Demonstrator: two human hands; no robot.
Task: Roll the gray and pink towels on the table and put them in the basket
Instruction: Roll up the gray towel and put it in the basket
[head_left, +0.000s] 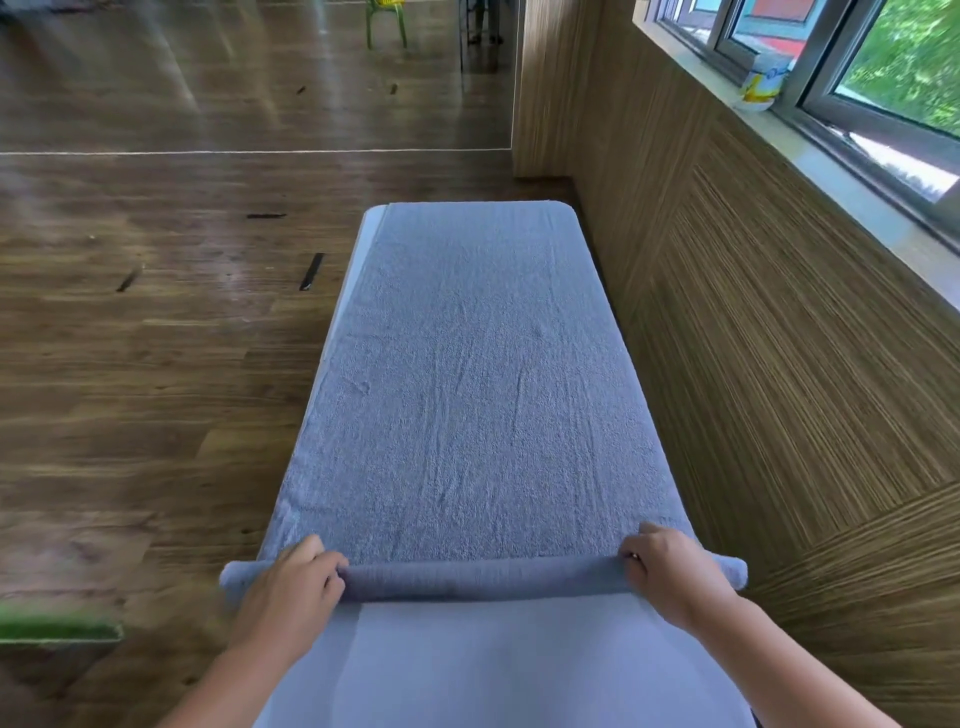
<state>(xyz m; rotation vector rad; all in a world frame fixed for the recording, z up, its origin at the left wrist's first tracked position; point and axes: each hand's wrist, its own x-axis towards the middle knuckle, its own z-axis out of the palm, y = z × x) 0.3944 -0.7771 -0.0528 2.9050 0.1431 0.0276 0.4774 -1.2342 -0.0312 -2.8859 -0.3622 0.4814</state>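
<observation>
A gray towel (467, 374) lies spread lengthwise over a narrow white table (483, 665). Its near end is turned into a thin roll (483, 579) that runs across the table's width and sticks out past both sides. My left hand (291, 587) grips the roll near its left end with fingers curled over it. My right hand (670, 571) grips the roll near its right end the same way. No pink towel and no basket is in view.
A wood-panelled wall (779, 364) runs close along the table's right side, under a window sill with a white and yellow container (763, 83). Wooden floor (156, 338) lies to the left. A green edge (57, 631) shows at lower left, a green chair (387, 15) far back.
</observation>
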